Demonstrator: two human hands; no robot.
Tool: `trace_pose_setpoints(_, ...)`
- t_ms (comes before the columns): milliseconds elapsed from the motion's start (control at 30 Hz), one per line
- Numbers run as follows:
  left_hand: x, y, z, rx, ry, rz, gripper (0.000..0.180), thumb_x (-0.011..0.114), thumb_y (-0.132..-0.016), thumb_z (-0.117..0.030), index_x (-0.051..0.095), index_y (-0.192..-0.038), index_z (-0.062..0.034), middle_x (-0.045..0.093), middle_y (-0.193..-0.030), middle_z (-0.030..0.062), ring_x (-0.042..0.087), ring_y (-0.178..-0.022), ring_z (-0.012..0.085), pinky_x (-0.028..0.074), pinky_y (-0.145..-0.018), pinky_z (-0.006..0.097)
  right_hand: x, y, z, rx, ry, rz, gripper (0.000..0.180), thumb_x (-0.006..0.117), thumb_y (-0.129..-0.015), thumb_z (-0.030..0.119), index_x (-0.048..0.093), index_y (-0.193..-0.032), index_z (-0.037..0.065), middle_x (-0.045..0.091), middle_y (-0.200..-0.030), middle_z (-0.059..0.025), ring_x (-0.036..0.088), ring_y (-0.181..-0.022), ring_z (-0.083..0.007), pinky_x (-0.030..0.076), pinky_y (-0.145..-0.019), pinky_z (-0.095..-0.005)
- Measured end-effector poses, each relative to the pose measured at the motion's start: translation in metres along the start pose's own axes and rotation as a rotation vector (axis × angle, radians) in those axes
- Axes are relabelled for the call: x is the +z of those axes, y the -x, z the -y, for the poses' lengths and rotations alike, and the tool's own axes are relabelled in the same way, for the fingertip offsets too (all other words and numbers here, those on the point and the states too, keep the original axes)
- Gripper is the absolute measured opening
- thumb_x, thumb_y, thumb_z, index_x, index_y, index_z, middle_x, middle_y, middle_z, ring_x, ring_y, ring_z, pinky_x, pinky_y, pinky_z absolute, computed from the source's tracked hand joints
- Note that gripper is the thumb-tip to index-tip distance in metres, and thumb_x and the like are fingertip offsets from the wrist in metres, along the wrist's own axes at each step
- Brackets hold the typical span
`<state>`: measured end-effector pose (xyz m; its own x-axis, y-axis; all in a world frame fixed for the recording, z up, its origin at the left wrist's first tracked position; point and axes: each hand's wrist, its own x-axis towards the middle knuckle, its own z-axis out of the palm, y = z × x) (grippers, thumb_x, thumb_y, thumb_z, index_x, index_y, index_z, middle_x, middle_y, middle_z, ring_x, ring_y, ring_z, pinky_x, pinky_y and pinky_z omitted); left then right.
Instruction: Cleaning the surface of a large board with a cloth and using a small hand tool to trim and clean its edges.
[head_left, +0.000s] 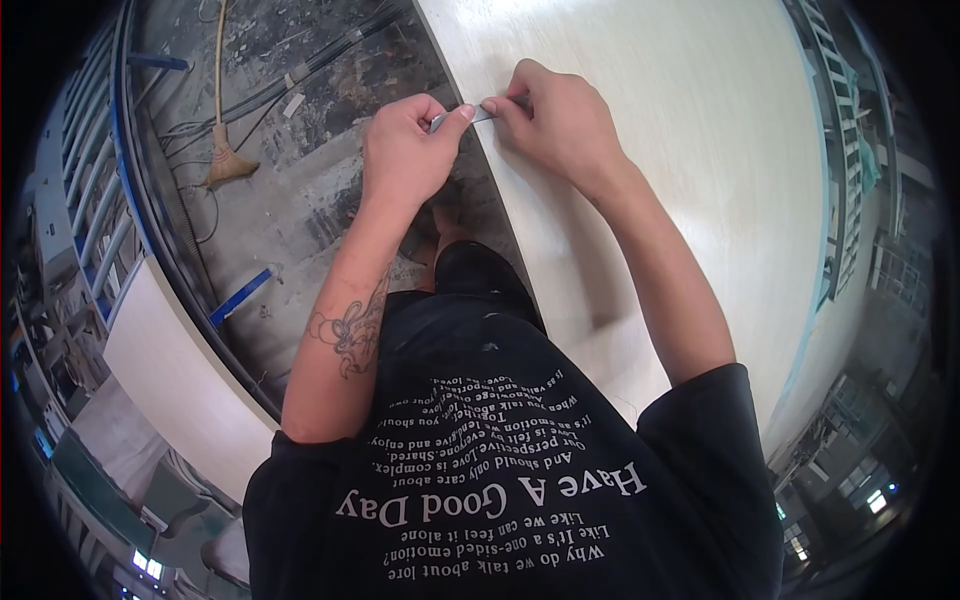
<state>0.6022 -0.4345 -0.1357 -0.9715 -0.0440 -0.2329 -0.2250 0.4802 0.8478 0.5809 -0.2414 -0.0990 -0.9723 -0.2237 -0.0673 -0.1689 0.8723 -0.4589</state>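
Note:
A thin, narrow grey strip (482, 114) spans the short gap between my hands, just over the edge of a large pale board (690, 130). My left hand (405, 150) is closed, pinching one end between thumb and fingers over the floor side of that edge. Above the board, my right hand (570, 125) pinches the other end, its fingers curled in. Most of the strip is hidden by my fingers, so its exact kind does not show.
To the left, a straw broom (230, 163) lies on the stained grey floor (300, 185) near dark cables (300, 75). Beyond are a blue-framed roller conveyor (105, 200) and another pale board (180, 365). More rollers (845, 190) run along the right side.

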Motion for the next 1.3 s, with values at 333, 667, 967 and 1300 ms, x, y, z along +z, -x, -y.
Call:
trace_pose_setpoints(333, 0.005, 0.012, 0.0, -0.008, 0.014, 0.0, 0.04, 0.082, -0.088, -0.036, 0.069, -0.074, -0.0005, 0.057, -0.057, 0.0094, 0.053, -0.053, 0.0213, 0.045, -0.056, 0.039, 0.0, 0.012, -0.001, 0.028, 0.011, 0.02, 0.037, 0.077, -0.095, 0.039, 0.068, -0.093, 0.003, 0.072, -0.074, -0.0149, 0.07, -0.07, -0.0343, 0.054, -0.067, -0.044)
trace_pose_setpoints(667, 0.004, 0.02, 0.001, 0.033, -0.029, 0.001, 0.04, 0.083, -0.088, -0.035, 0.068, -0.074, 0.0001, 0.057, -0.058, 0.0105, 0.053, -0.053, 0.0216, 0.045, -0.056, 0.039, 0.0, 0.021, 0.001, 0.032, 0.004, 0.033, 0.036, 0.077, -0.096, 0.038, 0.068, -0.092, 0.003, 0.071, -0.073, -0.0146, 0.069, -0.069, -0.0336, 0.053, -0.065, -0.043)
trace_pose_setpoints(967, 0.005, 0.028, 0.0, -0.006, 0.005, 0.025, 0.04, 0.082, -0.089, -0.034, 0.068, -0.075, 0.001, 0.057, -0.058, 0.0107, 0.052, -0.054, 0.0215, 0.045, -0.057, 0.038, 0.001, 0.028, 0.002, 0.036, -0.008, 0.022, 0.035, 0.079, -0.095, 0.036, 0.067, -0.091, 0.003, 0.07, -0.073, -0.0142, 0.069, -0.068, -0.0333, 0.053, -0.065, -0.0424)
trace_pose_setpoints(1300, 0.005, 0.032, -0.001, -0.012, -0.014, 0.028, 0.039, 0.082, -0.089, -0.034, 0.069, -0.076, 0.001, 0.057, -0.059, 0.0112, 0.053, -0.054, 0.023, 0.046, -0.057, 0.039, 0.001, 0.033, 0.002, 0.022, -0.007, 0.01, 0.034, 0.079, -0.095, 0.035, 0.067, -0.09, 0.003, 0.069, -0.071, -0.0136, 0.068, -0.065, -0.0318, 0.053, -0.063, -0.0414)
